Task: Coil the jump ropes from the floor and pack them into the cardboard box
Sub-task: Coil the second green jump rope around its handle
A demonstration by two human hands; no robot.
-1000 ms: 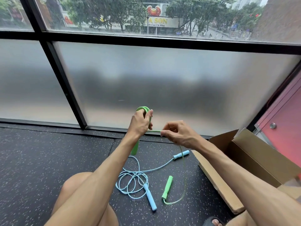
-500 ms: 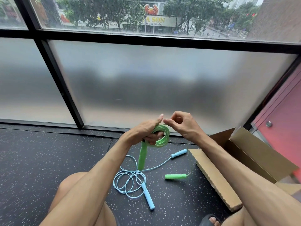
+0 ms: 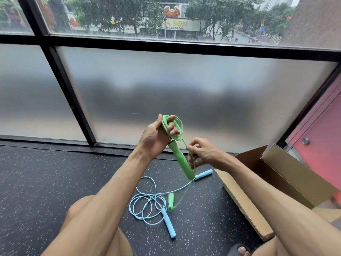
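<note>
Two hands meet at the centre of the frame. On your left hand (image 3: pixel 155 141) the fingers (image 3: pixel 172 130) are curled through several loops of the green jump rope (image 3: pixel 165 126), thumb up, gripping the coil in front of the window. One green handle (image 3: pixel 181 160) hangs from that coil, tilted down and to the right. Your right hand (image 3: pixel 204 154) sits just beside this handle and pinches the loose green cord between thumb and fingertips.

From that pinch the cord drops past the handle's lower end to the floor (image 3: pixel 36 182) — dark and speckled — where the second green handle (image 3: pixel 170 201) lies at lower centre. Touching it there, the blue jump rope (image 3: pixel 131 206) lies in loose, untidy loops. Its near blue handle (image 3: pixel 168 225) points toward the bottom of the frame; its far blue handle (image 3: pixel 203 174) lies further up, beside the hanging green handle's tip as the picture shows it.

At the right of the frame the cardboard box (image 3: pixel 295 174) stands open on the floor, one long flap folded out toward the ropes. Neither rope touches it. Your bare knee (image 3: pixel 83 209) fills the lower left, and a sandalled foot (image 3: pixel 238 251) shows at the bottom edge. Behind everything runs the frosted window (image 3: pixel 184 89), with a red door (image 3: pixel 323 145) at the far right.
</note>
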